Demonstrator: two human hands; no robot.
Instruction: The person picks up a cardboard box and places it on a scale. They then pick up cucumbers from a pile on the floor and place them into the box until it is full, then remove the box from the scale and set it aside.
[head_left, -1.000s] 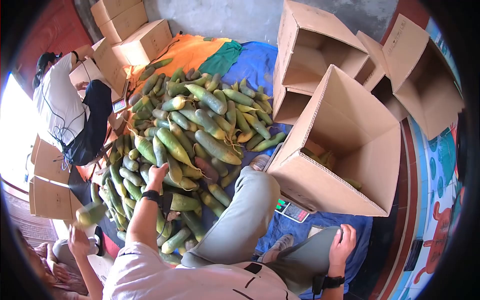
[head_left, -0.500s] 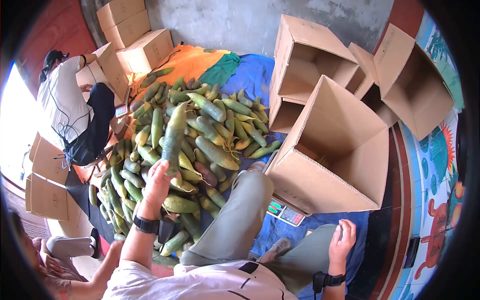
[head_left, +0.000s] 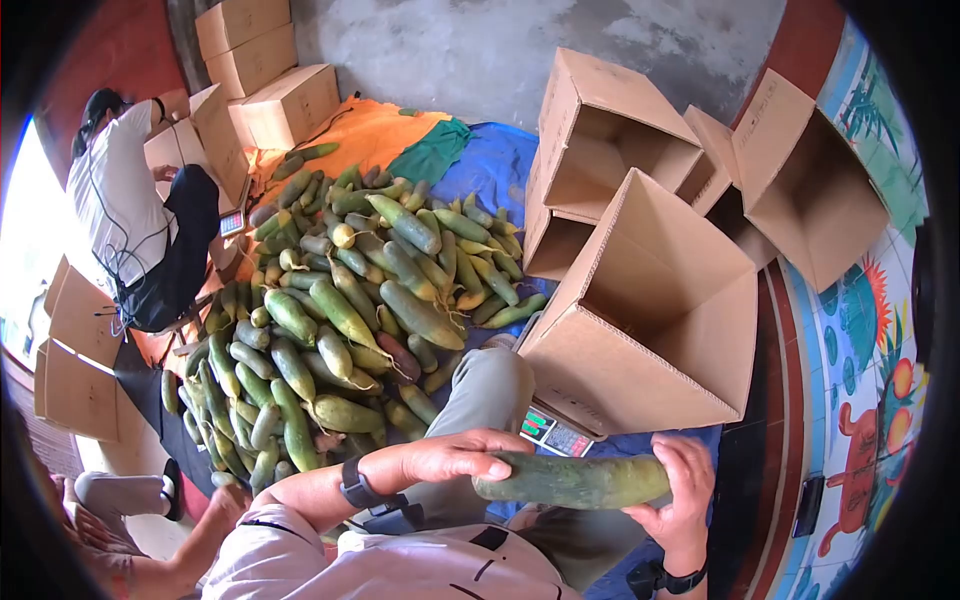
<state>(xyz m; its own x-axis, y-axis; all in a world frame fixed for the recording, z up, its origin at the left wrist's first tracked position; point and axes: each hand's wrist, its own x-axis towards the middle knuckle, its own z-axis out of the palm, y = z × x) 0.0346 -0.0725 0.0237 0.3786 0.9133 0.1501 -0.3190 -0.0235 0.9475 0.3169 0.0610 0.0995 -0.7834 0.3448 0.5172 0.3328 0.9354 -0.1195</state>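
A long green radish [head_left: 575, 482] lies level over my lap, held at both ends. My left hand [head_left: 462, 457] grips its left end, thumb on top. Around its right end, the fingers and thumb of my right hand [head_left: 684, 488] are wrapped. Just beyond the radish, a digital scale [head_left: 556, 434] with lit green digits sits under the near edge of a large open carton [head_left: 640, 375]. The carton's inner bottom is in shadow. Left of my knee spreads a big pile of green radishes [head_left: 345, 310].
Open cartons [head_left: 625, 150] stand at the back right, another [head_left: 810, 190] farther right. A person [head_left: 135, 210] crouches by cartons at the left; another person's arm [head_left: 190, 545] is at the lower left. Closed cartons [head_left: 285, 105] stand by the wall. Blue tarp [head_left: 500, 160] covers the floor.
The radish, upright in my left hand over the pile before, has come down and right to my lap and turned level. My right hand, empty before, has taken hold of its right end.
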